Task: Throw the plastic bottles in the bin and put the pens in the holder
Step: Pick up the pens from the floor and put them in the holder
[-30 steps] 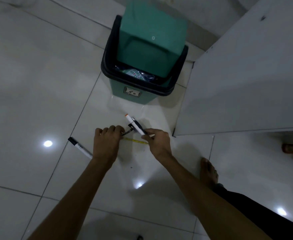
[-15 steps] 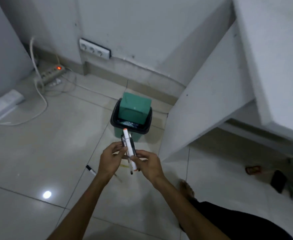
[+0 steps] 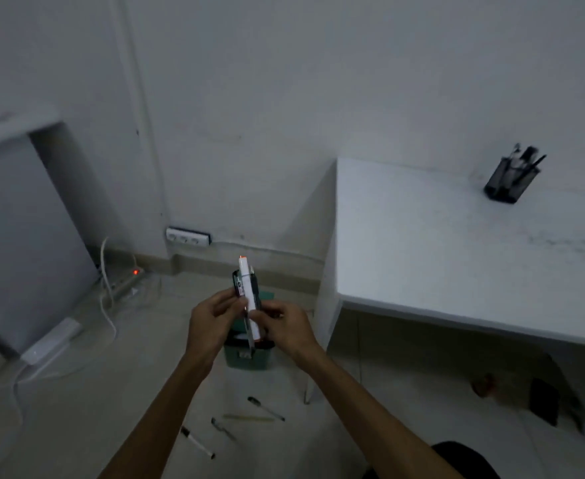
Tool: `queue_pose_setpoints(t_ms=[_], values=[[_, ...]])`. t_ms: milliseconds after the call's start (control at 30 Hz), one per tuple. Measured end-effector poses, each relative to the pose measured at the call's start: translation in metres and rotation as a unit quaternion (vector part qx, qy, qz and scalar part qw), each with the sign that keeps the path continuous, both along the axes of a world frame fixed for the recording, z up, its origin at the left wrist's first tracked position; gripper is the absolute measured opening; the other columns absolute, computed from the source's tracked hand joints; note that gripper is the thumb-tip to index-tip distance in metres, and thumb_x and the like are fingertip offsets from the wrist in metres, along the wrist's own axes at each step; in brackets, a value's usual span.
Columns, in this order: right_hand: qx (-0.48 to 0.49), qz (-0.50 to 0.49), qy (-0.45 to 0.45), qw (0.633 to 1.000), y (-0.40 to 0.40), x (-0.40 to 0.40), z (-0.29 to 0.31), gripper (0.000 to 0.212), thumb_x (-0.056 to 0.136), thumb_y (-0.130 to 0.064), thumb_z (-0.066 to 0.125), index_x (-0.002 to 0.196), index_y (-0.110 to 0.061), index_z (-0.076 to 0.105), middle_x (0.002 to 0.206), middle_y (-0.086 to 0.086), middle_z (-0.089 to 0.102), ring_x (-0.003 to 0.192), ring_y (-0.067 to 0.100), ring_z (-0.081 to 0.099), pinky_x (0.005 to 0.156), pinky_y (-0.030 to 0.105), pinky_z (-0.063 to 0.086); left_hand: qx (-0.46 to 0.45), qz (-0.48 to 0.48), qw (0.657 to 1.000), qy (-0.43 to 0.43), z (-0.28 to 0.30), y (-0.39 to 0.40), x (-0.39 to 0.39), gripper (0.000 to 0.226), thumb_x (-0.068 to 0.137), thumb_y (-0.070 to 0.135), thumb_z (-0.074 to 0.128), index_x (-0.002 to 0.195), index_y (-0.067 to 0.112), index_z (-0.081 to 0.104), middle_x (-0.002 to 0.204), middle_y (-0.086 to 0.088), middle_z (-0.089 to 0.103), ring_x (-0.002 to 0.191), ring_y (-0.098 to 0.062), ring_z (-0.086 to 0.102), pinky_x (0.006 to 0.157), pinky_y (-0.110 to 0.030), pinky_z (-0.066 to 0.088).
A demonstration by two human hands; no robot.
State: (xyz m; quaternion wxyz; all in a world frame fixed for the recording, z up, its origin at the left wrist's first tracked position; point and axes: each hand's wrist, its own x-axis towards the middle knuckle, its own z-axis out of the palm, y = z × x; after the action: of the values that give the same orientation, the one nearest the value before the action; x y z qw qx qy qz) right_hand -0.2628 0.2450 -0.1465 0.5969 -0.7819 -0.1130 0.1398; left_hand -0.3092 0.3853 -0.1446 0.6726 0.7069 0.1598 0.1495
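No text, brand or number can be read anywhere. The white marker with an orange tip point(image 3: 248, 299), held upright between the left hand point(image 3: 211, 326) and the right hand point(image 3: 284, 328), carries a small label patch too blurred to make out. The green plastic bin point(image 3: 249, 357) just below the hands bears a pale front plate, likewise illegible.

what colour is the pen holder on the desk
Black: the pen holder stands dark against the white desk, in the head view.
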Motion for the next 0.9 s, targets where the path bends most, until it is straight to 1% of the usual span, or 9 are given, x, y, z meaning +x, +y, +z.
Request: queue_pose_setpoints(t_ms=[67, 133, 300, 400, 467, 600, 700, 833, 900], values=[[0.004, 0.003, -0.032, 0.999, -0.005, 0.003, 0.031, 0.031, 0.088, -0.025, 0.068, 0.116, -0.012, 0.070, 0.106, 0.004, 0.074, 0.090, 0.017, 0.071, 0.083, 0.037, 0.060, 0.014, -0.007, 1.000, -0.021, 0.034, -0.006, 0.006, 0.034, 0.087, 0.008, 0.068, 0.120, 0.007, 0.066, 0.106, -0.009, 0.073, 0.091, -0.012, 0.070, 0.086, -0.028, 0.056], [0.008, 0.003, -0.060, 0.998, -0.015, 0.006, 0.057, 0.031, 0.091, -0.028, 0.064, 0.118, -0.013, 0.070, 0.108, 0.007, 0.074, 0.091, 0.017, 0.071, 0.082, 0.038, 0.060, 0.034, -0.014, 0.999, -0.040, 0.063, -0.015, 0.013, 0.032, 0.086, 0.008, 0.068, 0.118, 0.010, 0.067, 0.105, -0.007, 0.073, 0.093, -0.015, 0.069, 0.089, -0.034, 0.055], [0.010, -0.020, -0.116, 0.993, -0.063, 0.016, 0.112, 0.030, 0.096, -0.023, 0.057, 0.123, -0.014, 0.066, 0.100, 0.002, 0.070, 0.081, 0.013, 0.067, 0.070, 0.023, 0.059, 0.072, -0.047, 0.992, -0.093, 0.116, -0.062, 0.039, 0.031, 0.087, 0.005, 0.066, 0.117, 0.015, 0.066, 0.093, 0.006, 0.072, 0.081, -0.001, 0.069, 0.068, -0.015, 0.055], [0.002, -0.063, -0.144, 0.988, -0.104, 0.030, 0.130, 0.028, 0.094, -0.021, 0.058, 0.119, -0.013, 0.069, 0.094, 0.001, 0.071, 0.067, 0.006, 0.065, 0.060, 0.011, 0.052, 0.081, -0.081, 0.988, -0.104, 0.133, -0.100, 0.061, 0.032, 0.088, 0.008, 0.066, 0.119, 0.016, 0.066, 0.099, 0.000, 0.073, 0.088, -0.010, 0.071, 0.074, -0.025, 0.058], [0.001, -0.090, -0.148, 0.985, -0.135, 0.040, 0.140, 0.027, 0.095, -0.021, 0.058, 0.119, -0.013, 0.069, 0.099, 0.003, 0.073, 0.071, 0.013, 0.069, 0.064, 0.017, 0.057, 0.088, -0.105, 0.985, -0.103, 0.144, -0.127, 0.077, 0.032, 0.087, 0.012, 0.068, 0.119, 0.013, 0.067, 0.103, -0.004, 0.074, 0.089, -0.016, 0.072, 0.080, -0.035, 0.059], [-0.012, -0.121, -0.152, 0.981, -0.196, 0.065, 0.148, 0.030, 0.099, -0.022, 0.051, 0.122, -0.010, 0.065, 0.110, 0.009, 0.071, 0.089, 0.023, 0.071, 0.075, 0.033, 0.062, 0.096, -0.158, 0.977, -0.103, 0.156, -0.191, 0.108, 0.028, 0.089, 0.013, 0.066, 0.116, 0.015, 0.069, 0.097, 0.000, 0.074, 0.075, -0.009, 0.073, 0.070, -0.021, 0.058], [-0.025, -0.159, -0.144, 0.976, -0.239, 0.091, 0.150, 0.032, 0.100, -0.026, 0.047, 0.118, -0.009, 0.067, 0.110, 0.011, 0.072, 0.093, 0.026, 0.070, 0.082, 0.043, 0.060, 0.095, -0.184, 0.973, -0.098, 0.158, -0.236, 0.139, 0.026, 0.088, 0.020, 0.068, 0.113, 0.021, 0.070, 0.099, 0.002, 0.075, 0.074, -0.010, 0.073, 0.079, -0.028, 0.057], [-0.013, -0.209, -0.136, 0.968, -0.295, 0.127, 0.162, 0.026, 0.097, -0.023, 0.051, 0.107, -0.011, 0.072, 0.098, 0.009, 0.075, 0.082, 0.026, 0.072, 0.079, 0.045, 0.060, 0.081, -0.218, 0.967, -0.105, 0.168, -0.293, 0.185, 0.021, 0.086, 0.021, 0.070, 0.107, 0.024, 0.070, 0.100, 0.003, 0.075, 0.072, -0.012, 0.074, 0.078, -0.027, 0.054], [-0.015, -0.225, -0.143, 0.964, -0.322, 0.150, 0.169, 0.023, 0.095, -0.022, 0.055, 0.106, -0.013, 0.073, 0.095, 0.004, 0.075, 0.072, 0.021, 0.071, 0.077, 0.043, 0.061, 0.078, -0.232, 0.963, -0.112, 0.172, -0.319, 0.215, 0.019, 0.086, 0.023, 0.071, 0.103, 0.029, 0.070, 0.100, 0.004, 0.074, 0.079, -0.014, 0.074, 0.075, -0.026, 0.052]])
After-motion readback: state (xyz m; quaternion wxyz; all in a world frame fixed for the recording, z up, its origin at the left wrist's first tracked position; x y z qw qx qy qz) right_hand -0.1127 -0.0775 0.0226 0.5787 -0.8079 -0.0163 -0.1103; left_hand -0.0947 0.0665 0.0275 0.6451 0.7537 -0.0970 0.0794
